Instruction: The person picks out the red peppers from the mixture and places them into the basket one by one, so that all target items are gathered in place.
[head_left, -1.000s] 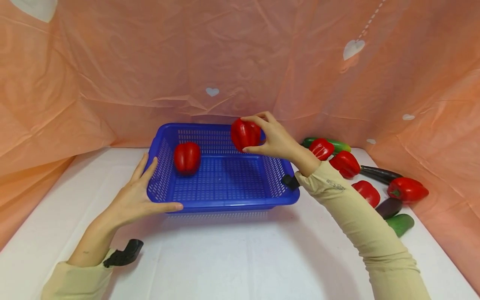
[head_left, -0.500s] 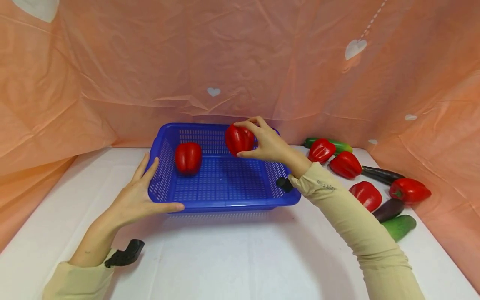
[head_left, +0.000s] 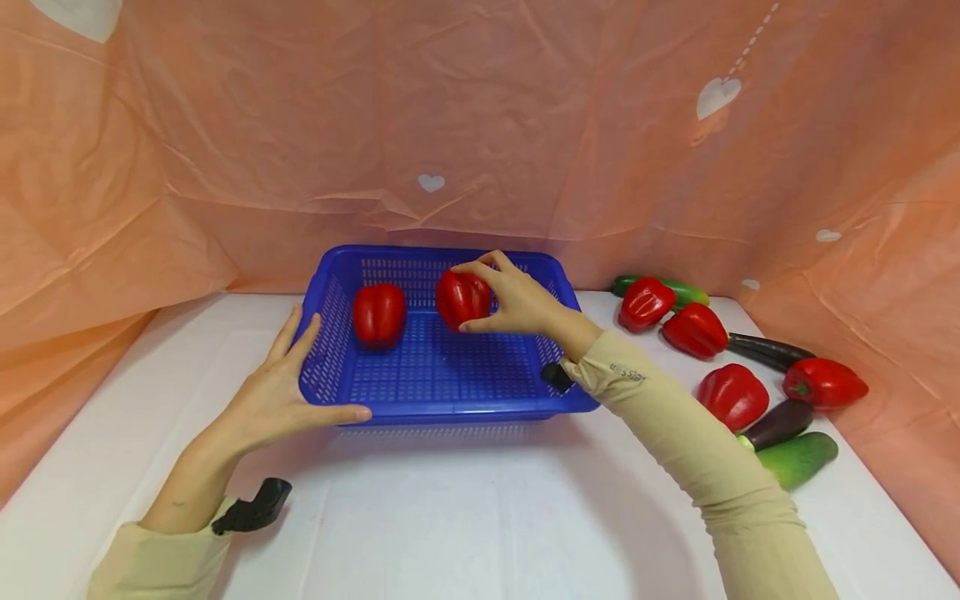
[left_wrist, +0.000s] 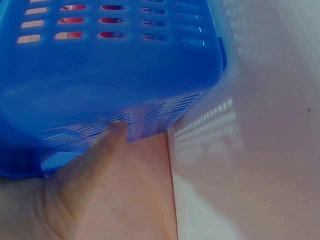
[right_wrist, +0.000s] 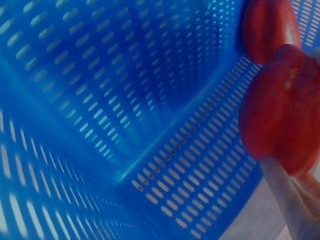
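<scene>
A red bell pepper [head_left: 459,300] is held over the blue plastic basket [head_left: 450,407], between the thumb and fingers of my right hand [head_left: 517,302]. The right wrist view also shows this held pepper [right_wrist: 280,115], with fingertips against its side. A second red bell pepper [head_left: 379,315] lies inside the basket at its left end. My left hand [head_left: 270,400] rests at the basket's front left corner, thumb along the front rim and fingers spread straight at the left side. In the left wrist view a digit [left_wrist: 107,142] touches the basket's slotted outer wall [left_wrist: 110,75].
Right of the basket lie more red bell peppers [head_left: 733,396], a long dark eggplant [head_left: 768,350], a shorter eggplant [head_left: 780,423] and green cucumbers [head_left: 798,458]. A white cloth [head_left: 420,517] covers the table. An orange curtain [head_left: 480,125] hangs behind and at the sides.
My right hand has moved left and lower over the basket with the bell pepper in its grip. The left hand stays at the basket's corner.
</scene>
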